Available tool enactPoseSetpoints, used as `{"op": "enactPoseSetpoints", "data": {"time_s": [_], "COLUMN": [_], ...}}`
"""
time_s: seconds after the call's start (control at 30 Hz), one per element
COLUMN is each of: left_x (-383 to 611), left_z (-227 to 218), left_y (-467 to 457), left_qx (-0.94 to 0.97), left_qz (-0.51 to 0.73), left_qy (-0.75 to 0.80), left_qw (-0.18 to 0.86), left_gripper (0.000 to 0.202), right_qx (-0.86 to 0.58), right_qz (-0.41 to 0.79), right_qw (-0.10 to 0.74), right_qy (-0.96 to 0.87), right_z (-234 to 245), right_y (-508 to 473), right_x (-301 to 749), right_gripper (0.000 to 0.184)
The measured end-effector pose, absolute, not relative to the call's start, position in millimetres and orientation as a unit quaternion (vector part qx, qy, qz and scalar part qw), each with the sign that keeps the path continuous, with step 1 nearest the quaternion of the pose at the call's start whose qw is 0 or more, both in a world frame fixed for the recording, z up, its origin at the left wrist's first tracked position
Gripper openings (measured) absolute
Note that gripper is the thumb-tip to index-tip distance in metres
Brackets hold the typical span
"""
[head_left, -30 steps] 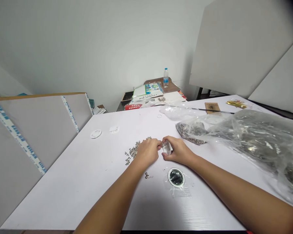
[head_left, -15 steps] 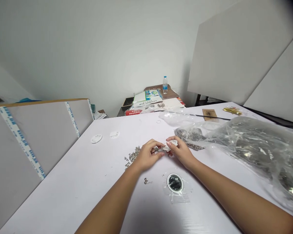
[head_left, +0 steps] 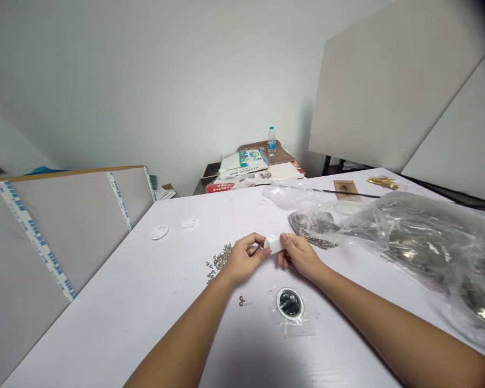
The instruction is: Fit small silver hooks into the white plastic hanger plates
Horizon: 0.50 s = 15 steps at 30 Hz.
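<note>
Over the middle of the white table (head_left: 105, 334): left hand (head_left: 244, 260) and right hand (head_left: 301, 256), both pinching a small white plastic block (head_left: 272, 244), now more exposed between the fingertips than in the earlier view. Just below, a black-centred disc in a clear bag (head_left: 290, 303). Left of the hands, loose metal fittings (head_left: 220, 259), probably small hooks. To the right, a bulging plastic sack of metal parts (head_left: 424, 242). Beyond, a round white plate (head_left: 159, 232) and a water bottle (head_left: 271, 141) on a cluttered side desk (head_left: 250, 186).
</note>
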<state>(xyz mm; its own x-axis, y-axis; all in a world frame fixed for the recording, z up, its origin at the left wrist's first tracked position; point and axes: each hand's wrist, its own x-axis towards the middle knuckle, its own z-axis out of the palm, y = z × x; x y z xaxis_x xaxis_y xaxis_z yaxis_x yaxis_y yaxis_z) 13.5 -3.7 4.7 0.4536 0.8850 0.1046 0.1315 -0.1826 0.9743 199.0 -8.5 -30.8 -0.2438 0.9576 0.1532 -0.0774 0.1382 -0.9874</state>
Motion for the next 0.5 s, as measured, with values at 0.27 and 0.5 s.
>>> {"op": "enactPoseSetpoints", "data": {"time_s": [0.27, 0.5], "left_x": [11.6, 14.2], "left_z": [-0.2, 2.1], "left_y": [-2.1, -3.0], "left_qx": [0.705, 0.703], "left_qz": [0.375, 0.386], "left_qy": [0.393, 0.437], "left_qw": [0.455, 0.407], "left_gripper": [0.035, 0.028], "right_qx": [-0.393, -0.400], "right_qz": [0.540, 0.570], "right_qw": [0.484, 0.495], "right_qy": [-0.565, -0.520], "right_z": [-25.7, -27.2], "right_y": [-12.9, -12.0], "right_x": [196.3, 191.2], "right_gripper": [0.057, 0.050]}}
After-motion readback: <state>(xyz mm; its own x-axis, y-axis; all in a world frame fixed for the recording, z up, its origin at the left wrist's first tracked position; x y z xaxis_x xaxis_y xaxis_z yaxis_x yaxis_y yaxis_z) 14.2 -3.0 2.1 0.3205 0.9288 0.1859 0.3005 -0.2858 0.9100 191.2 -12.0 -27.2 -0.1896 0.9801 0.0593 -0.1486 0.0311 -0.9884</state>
